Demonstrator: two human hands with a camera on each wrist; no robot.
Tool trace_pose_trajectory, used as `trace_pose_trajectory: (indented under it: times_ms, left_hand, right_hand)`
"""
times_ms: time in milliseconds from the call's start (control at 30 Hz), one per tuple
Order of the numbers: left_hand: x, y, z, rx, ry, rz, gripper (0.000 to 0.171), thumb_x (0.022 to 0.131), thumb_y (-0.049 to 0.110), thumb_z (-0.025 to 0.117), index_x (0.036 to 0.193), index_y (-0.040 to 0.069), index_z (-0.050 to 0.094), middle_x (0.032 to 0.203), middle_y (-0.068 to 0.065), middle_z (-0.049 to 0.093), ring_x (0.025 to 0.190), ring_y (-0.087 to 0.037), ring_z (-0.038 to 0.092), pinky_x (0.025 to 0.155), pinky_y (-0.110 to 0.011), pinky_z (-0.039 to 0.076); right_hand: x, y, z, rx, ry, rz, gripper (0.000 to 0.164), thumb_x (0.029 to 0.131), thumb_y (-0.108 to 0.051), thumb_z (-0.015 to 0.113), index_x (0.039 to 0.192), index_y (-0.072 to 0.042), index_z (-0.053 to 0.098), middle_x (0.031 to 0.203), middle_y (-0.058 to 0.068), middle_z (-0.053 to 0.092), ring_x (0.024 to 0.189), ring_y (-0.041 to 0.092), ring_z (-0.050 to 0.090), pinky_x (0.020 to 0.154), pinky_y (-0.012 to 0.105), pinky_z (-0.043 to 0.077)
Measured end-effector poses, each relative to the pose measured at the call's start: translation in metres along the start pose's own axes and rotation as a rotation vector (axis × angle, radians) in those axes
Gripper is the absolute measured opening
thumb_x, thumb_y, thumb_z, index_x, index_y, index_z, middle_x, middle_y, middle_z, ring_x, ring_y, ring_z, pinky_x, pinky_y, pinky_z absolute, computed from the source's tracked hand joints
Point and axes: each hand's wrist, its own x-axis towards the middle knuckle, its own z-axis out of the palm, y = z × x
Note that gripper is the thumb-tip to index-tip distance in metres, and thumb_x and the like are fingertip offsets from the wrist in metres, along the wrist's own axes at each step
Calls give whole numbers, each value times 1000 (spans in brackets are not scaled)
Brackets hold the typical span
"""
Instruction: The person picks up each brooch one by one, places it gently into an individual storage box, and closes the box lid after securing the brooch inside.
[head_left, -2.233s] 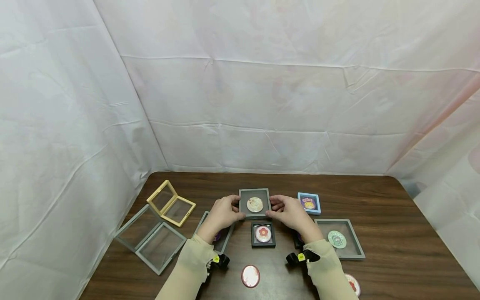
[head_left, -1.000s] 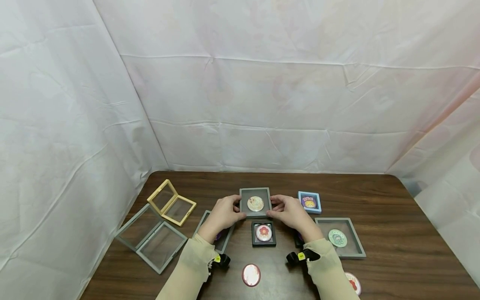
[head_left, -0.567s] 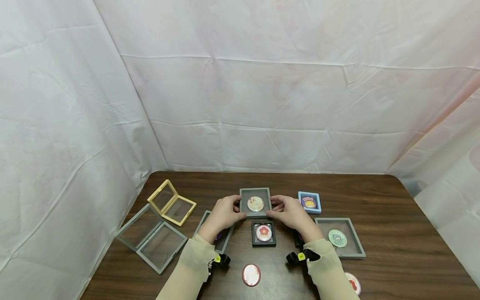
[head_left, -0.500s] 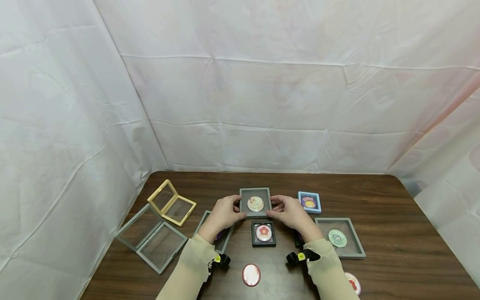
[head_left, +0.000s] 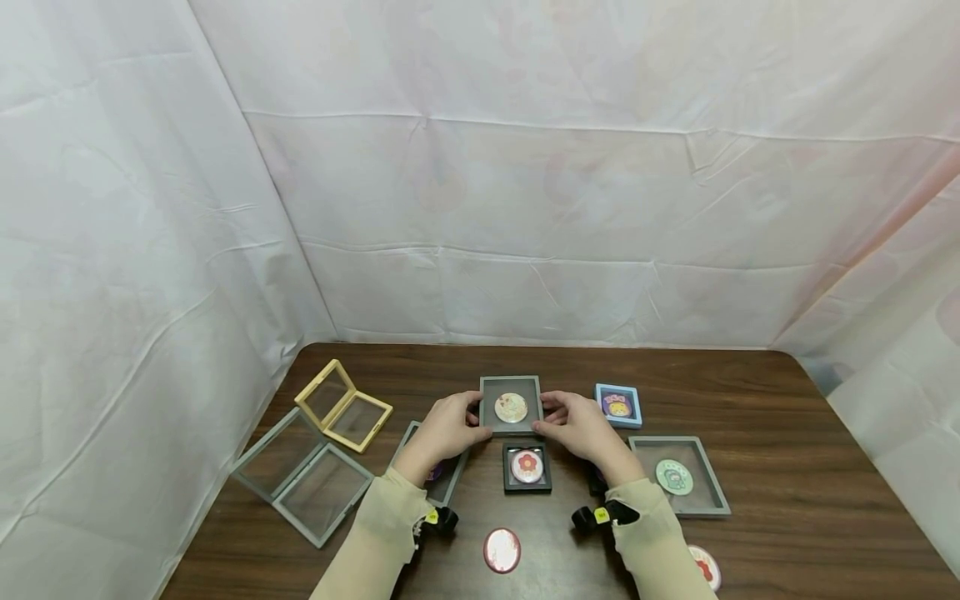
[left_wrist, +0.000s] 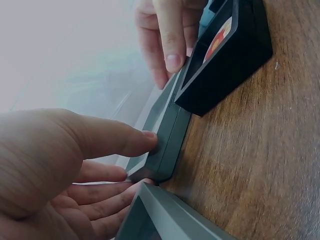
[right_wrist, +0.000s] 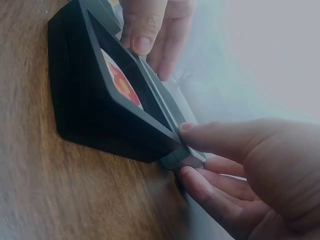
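Observation:
Both hands pinch a closed grey display frame [head_left: 492,390] at its two near corners, at the back middle of the table. Inside it shows a round cream badge [head_left: 511,407]. On the left side, my left hand [head_left: 448,423] has its thumb on the frame's front edge and its fingers along the side. My right hand [head_left: 581,423] mirrors that grip on the right corner. Just in front lies a black display frame [head_left: 508,487] with a red-flower badge [head_left: 527,467]. The left wrist view shows the grey frame's front edge [left_wrist: 172,137] close over the wood.
At left stand an open yellow frame [head_left: 342,407] and an open grey frame [head_left: 280,493]. Another grey frame [head_left: 452,483] lies under the left forearm. At right are a blue frame [head_left: 637,408] and a grey frame [head_left: 708,510]. Loose badges [head_left: 502,551] lie near the front.

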Motion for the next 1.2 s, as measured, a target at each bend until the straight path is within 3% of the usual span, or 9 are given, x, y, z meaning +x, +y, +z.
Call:
trace_pose_trajectory:
  times_ms: [333,667,833,967,1200]
  left_hand:
    - [-8,-6,-5,10,-66,46,69,97,18,83,155,-6,55,119,-15,75,106,-26,74,93,-48,60]
    - [-16,-7,-7,-12,-109,53,62,104,22,76,156,-4,55,136,-20,71,120,-33,72,100,-53,59]
    - [-25,-8,-9,-10,-33,111,51,106,21,72,151,-1,61,144,-18,68,130,-35,67,106,-56,55]
    - [-36,-6,-18,6,54,161,44,105,18,72,145,2,67,141,-13,70,125,-31,70,103,-53,57]
    - [-81,-22,-47,93,171,143,42,100,17,79,140,6,72,133,-10,74,108,-27,74,90,-46,60]
  right_hand:
    - [-5,-3,3,2,-27,-11,55,94,-17,89,140,6,68,120,13,77,99,22,76,88,44,63]
    - [-11,-5,11,-32,28,-22,53,94,-12,88,139,7,68,122,15,75,96,20,75,86,41,63]
    - [-14,-6,14,-44,54,-41,54,94,-11,87,141,5,67,123,14,74,96,18,74,85,38,63]
    - [-16,-7,14,-37,56,-33,55,95,-10,86,144,2,66,126,14,74,98,18,73,87,38,63]
    - [-16,-7,17,-20,69,-52,50,94,-7,85,139,4,68,121,15,74,96,20,74,86,40,63]
